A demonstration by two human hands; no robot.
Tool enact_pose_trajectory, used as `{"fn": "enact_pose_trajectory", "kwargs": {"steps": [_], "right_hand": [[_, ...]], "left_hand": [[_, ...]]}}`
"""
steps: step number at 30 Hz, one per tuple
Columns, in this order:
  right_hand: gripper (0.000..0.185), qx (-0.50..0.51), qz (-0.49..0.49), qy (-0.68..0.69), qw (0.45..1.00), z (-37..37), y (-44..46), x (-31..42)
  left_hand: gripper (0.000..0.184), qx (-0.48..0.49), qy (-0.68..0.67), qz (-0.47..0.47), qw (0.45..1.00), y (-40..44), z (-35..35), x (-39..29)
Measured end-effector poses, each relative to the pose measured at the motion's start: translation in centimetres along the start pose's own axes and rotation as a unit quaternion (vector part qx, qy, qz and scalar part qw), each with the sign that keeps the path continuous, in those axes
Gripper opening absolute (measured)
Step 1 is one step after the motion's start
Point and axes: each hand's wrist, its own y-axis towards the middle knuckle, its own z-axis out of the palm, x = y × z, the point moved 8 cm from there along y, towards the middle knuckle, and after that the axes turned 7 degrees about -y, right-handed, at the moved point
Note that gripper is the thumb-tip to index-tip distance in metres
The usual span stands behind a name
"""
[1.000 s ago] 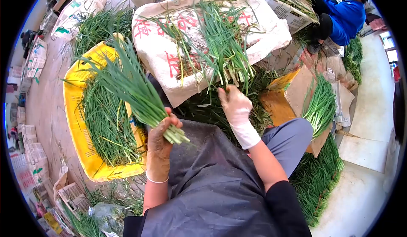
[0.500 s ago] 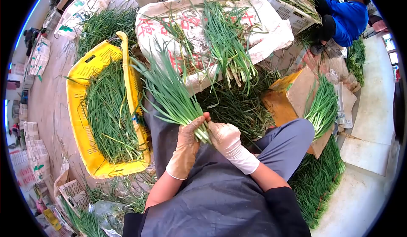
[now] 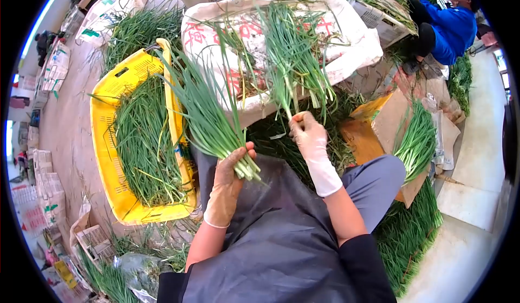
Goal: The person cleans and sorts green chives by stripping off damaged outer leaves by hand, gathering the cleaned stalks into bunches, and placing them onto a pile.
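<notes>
My left hand [image 3: 230, 170], in a soiled pale glove, is closed round a bunch of Chinese chives [image 3: 208, 121]. Its leaves fan out up and to the left, and the white stem ends stick out past my fingers. Gloved in white, my right hand [image 3: 310, 132] pinches the pale stem ends of a few loose chives [image 3: 288, 94] at the near edge of the pile. That pile [image 3: 287, 37] lies on a white sack [image 3: 216, 13] with red lettering, spread over a container in front of me. A thinner strand of chives lies left of the pile.
A yellow crate [image 3: 105, 181] of chives stands at the left. On the right, a tidy bunch [image 3: 417, 140] rests on a cardboard box [image 3: 392, 116], above a dense stack of chives [image 3: 409, 243]. Trimmings lie below the sack. A person in blue [image 3: 452, 29] sits at the upper right.
My right hand has left the bunch's stem ends and moved up and right to the pile, where it now grips a few stems. The left hand keeps the bunch, slightly shifted left.
</notes>
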Motion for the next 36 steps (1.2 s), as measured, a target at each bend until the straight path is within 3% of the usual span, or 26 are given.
{"fn": "enact_pose_trajectory", "kwargs": {"steps": [2, 6, 8, 10, 12, 14, 15, 18, 22, 24, 25, 26, 28, 29, 30, 31, 32, 33, 34, 35, 36], "right_hand": [[0.018, 0.153, 0.129, 0.287, 0.937, 2.9, -2.3, -2.9], [0.025, 0.232, 0.132, 0.322, 0.908, 3.2, -7.7, 0.2], [0.021, 0.221, 0.071, 0.287, 0.930, 4.1, -9.2, -0.4], [0.024, 0.237, 0.007, 0.161, 0.958, 4.4, -10.8, 0.3], [0.027, 0.273, 0.044, 0.056, 0.959, 4.9, -11.0, -0.8], [0.031, 0.205, 0.070, 0.124, 0.968, 4.6, -9.7, -1.0], [0.032, 0.127, -0.029, 0.107, 0.986, 4.4, -8.8, -0.5], [0.024, 0.169, 0.053, 0.281, 0.943, 6.5, -8.3, -1.6], [0.016, 0.183, 0.094, 0.285, 0.936, 7.1, -8.6, -0.9], [0.011, 0.089, 0.036, 0.250, 0.963, 5.7, -8.3, -0.3], [0.010, 0.052, -0.055, 0.154, 0.985, 4.4, -8.5, 0.8], [0.010, 0.052, -0.054, 0.154, 0.985, 4.0, -8.7, 0.6], [0.016, 0.061, -0.149, 0.050, 0.986, 2.8, -9.5, 1.1], [0.016, 0.117, -0.173, -0.080, 0.975, 2.6, -9.7, 0.8], [0.020, 0.171, -0.194, -0.208, 0.943, 2.2, -9.8, 0.0], [0.024, 0.323, -0.101, -0.370, 0.865, 2.8, -9.2, -4.2], [0.021, 0.348, 0.006, -0.480, 0.805, 1.2, -7.8, -6.7], [0.020, 0.200, -0.028, -0.522, 0.829, -0.6, -5.6, -5.5], [0.017, -0.004, -0.170, -0.457, 0.873, -2.4, -4.4, -1.8], [0.019, -0.094, -0.219, -0.320, 0.917, -3.2, -2.8, 1.7], [0.019, -0.127, -0.197, -0.275, 0.932, -3.2, -1.5, 4.7]], "left_hand": [[0.034, 0.015, -0.038, -0.031, 0.999, 1.2, -0.4, 1.6], [0.037, -0.014, -0.030, -0.008, 0.999, 0.8, -2.0, 2.9], [0.037, -0.025, 0.026, -0.022, 0.999, 0.5, -2.4, 4.1], [0.039, -0.004, 0.034, -0.033, 0.999, -0.2, -2.0, 5.0], [0.037, -0.031, 0.071, -0.048, 0.996, -0.6, -3.0, 5.3], [0.035, -0.018, 0.069, -0.037, 0.997, -0.7, -3.2, 5.3], [0.034, -0.007, 0.065, -0.028, 0.997, -0.8, -3.1, 5.3], [0.033, -0.041, 0.087, -0.004, 0.995, -0.7, -3.4, 4.3], [0.033, -0.008, 0.081, -0.004, 0.997, -0.9, -1.9, 4.3], [0.033, -0.019, 0.061, -0.004, 0.998, -0.2, -2.9, 5.1], [0.032, -0.035, 0.039, 0.000, 0.999, 0.0, -3.6, 5.3], [0.032, -0.035, 0.039, -0.001, 0.999, 0.1, -3.6, 5.3], [0.030, -0.089, 0.008, 0.005, 0.996, 0.3, -4.2, 4.8], [0.030, -0.096, 0.008, 0.031, 0.995, 0.3, -4.0, 3.4], [0.029, -0.073, 0.003, 0.048, 0.996, -0.1, -2.8, 1.8], [0.028, -0.073, -0.031, 0.068, 0.995, 0.3, -3.1, 0.6], [0.027, -0.073, -0.063, 0.085, 0.992, 0.4, -3.6, -0.6], [0.027, -0.056, -0.067, 0.090, 0.992, -0.2, -3.0, -1.9], [0.026, -0.039, -0.072, 0.099, 0.992, -0.7, -2.2, -3.3], [0.027, -0.014, -0.071, 0.127, 0.989, -0.9, -1.9, -4.4], [0.028, 0.033, -0.078, 0.115, 0.990, -1.2, -0.8, -4.8]]}}
